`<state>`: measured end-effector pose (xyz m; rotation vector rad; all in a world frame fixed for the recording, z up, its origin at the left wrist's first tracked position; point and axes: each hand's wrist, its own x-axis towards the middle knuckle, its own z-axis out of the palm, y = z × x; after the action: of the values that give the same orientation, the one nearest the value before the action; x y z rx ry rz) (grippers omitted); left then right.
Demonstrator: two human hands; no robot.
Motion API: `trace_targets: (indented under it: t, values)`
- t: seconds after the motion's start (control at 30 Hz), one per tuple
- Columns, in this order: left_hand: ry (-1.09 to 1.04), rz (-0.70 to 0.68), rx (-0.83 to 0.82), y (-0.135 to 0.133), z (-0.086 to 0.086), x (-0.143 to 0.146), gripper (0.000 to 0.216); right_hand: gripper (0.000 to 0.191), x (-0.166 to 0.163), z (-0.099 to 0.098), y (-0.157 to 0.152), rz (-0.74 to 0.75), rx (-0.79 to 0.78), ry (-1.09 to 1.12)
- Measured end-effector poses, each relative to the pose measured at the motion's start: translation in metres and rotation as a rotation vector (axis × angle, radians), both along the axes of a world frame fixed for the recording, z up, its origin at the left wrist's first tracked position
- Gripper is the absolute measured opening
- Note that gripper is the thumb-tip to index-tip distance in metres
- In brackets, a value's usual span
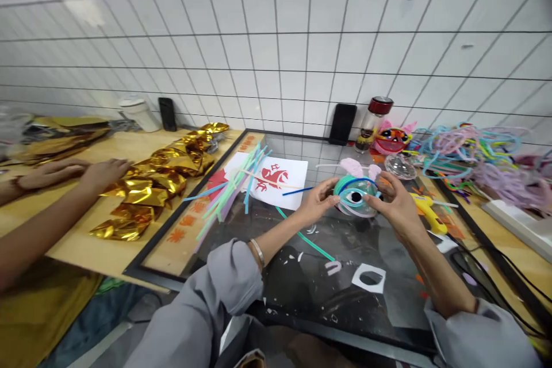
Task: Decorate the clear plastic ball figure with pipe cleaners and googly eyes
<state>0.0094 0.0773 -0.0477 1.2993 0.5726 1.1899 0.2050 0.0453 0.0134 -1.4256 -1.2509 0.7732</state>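
Observation:
Both my hands hold a clear plastic dome [357, 198] wrapped with teal and blue pipe cleaners, with a black dot on its front and pink ears on top. My left hand [318, 201] grips its left side, fingers closed on it. From the right, my right hand [394, 202] pinches its edge. The dome hangs just above a dark glass sheet [302, 276].
A white paper with a red cutout [278, 181] and loose pipe cleaners [235, 184] lie behind. A yellow glue gun [426, 210], a pile of pipe cleaners [474, 155], a bottle [374, 118] and a phone [342, 123] stand right. Another person's hands [86, 175] press gold foil [159, 181] at left.

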Motion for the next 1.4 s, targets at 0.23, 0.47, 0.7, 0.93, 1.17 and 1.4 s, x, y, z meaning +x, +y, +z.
trace_targets:
  t: [0.23, 0.47, 0.7, 0.93, 1.17, 1.4]
  values:
    - [0.015, 0.001, -0.021, -0.002, 0.003, -0.001, 0.074, 0.096, -0.001, 0.001, 0.001, -0.022, -0.028, 0.008]
    - [0.008, -0.004, -0.011, -0.003, 0.005, -0.001, 0.069, 0.094, 0.002, -0.007, 0.006, -0.031, 0.008, 0.024]
    - [0.006, -0.008, -0.041, -0.004, 0.004, -0.001, 0.066, 0.090, -0.002, -0.004, 0.004, -0.027, 0.008, 0.013]
    - [0.009, 0.039, -0.060, -0.004, 0.005, -0.001, 0.064, 0.079, -0.003, -0.007, 0.004, -0.022, 0.029, 0.004]
    - [-0.004, 0.035, -0.083, -0.004, 0.008, -0.001, 0.062, 0.074, -0.005, -0.009, 0.003, -0.037, 0.041, -0.002]
    - [-0.010, 0.029, -0.086, -0.003, 0.007, -0.002, 0.062, 0.073, -0.005, -0.010, 0.004, -0.034, 0.049, -0.020]
